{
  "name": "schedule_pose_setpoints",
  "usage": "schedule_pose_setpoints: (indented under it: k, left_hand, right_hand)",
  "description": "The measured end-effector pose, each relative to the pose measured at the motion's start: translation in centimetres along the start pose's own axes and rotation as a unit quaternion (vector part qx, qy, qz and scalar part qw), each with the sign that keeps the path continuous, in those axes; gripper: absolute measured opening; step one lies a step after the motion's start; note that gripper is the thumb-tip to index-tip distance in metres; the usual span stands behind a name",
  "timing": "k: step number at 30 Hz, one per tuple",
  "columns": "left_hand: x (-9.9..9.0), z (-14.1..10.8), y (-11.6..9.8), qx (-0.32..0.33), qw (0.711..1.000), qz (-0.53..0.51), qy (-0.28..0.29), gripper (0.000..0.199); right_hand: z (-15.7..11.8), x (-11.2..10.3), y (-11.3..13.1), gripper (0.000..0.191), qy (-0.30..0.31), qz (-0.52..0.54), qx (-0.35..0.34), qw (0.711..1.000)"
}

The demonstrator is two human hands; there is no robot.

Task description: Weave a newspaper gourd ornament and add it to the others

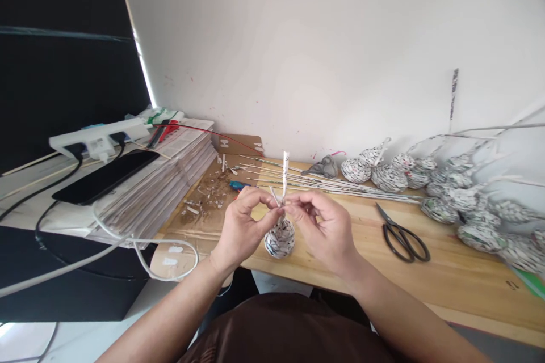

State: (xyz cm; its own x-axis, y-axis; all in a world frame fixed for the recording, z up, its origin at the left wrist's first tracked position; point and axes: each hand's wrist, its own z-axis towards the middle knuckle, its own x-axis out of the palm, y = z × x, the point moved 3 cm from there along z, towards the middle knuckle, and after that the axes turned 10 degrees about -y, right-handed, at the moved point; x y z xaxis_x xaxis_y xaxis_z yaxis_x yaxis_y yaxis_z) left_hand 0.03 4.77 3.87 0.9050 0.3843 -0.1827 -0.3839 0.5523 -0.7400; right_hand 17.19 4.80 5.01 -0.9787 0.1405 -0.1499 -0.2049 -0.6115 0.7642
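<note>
A small bulb woven from rolled newspaper strips point(280, 239) is held upright near the front edge of the wooden table. My left hand point(244, 227) pinches the paper strips at its narrow top, thumb against forefinger. From the other side my right hand point(326, 229) pinches the same spot, its fingertips touching those of my left hand. One rolled paper strip point(285, 170) rises straight above the fingers, and a shorter end leans to the left. The fingertips partly hide the neck of the bulb.
Black scissors point(402, 235) lie right of my hands. Thin paper rolls point(340, 182) stretch behind them. Several woven bulbs point(389, 177) fill the right back. Left are stacked newspapers point(183, 164), a phone point(106, 176), a power strip point(100, 135) and cables. Scraps lie on cardboard point(208, 195).
</note>
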Motion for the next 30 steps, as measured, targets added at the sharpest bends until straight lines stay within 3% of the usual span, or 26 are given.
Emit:
schedule_pose_setpoints:
  k: [4, 8, 13, 18, 24, 30]
  left_hand:
    - [-0.3, 0.4, 1.7, -0.124, 0.989, -0.075, 0.023, 0.016]
    - [-0.1, 0.7, 2.1, -0.185, 0.97, -0.151, 0.041, 0.015]
    - [0.1, 0.8, 2.0, -0.191, 0.965, -0.173, 0.056, 0.013]
    - [-0.1, 0.8, 1.6, -0.178, 0.969, -0.153, 0.071, 0.018]
    - [0.0, 0.6, 1.0, -0.139, 0.982, -0.106, 0.07, 0.019]
    - [0.0, 0.1, 1.2, -0.149, 0.979, -0.118, 0.069, 0.013]
  right_hand:
    - [0.4, -1.4, -0.6, 0.011, -0.024, 0.021, 0.055, 0.998]
    - [0.5, -1.4, -1.6, 0.022, 0.015, 0.069, 0.133, 0.989]
    - [0.1, -0.7, -2.5, 0.03, 0.065, 0.077, 0.139, 0.985]
    - [-0.7, -0.1, -3.4, 0.044, 0.074, 0.041, 0.142, 0.986]
    - [-1.9, 0.8, -4.0, 0.032, 0.086, 0.091, 0.197, 0.972]
    - [-2.1, 1.0, -3.9, 0.026, 0.073, 0.109, 0.195, 0.972]
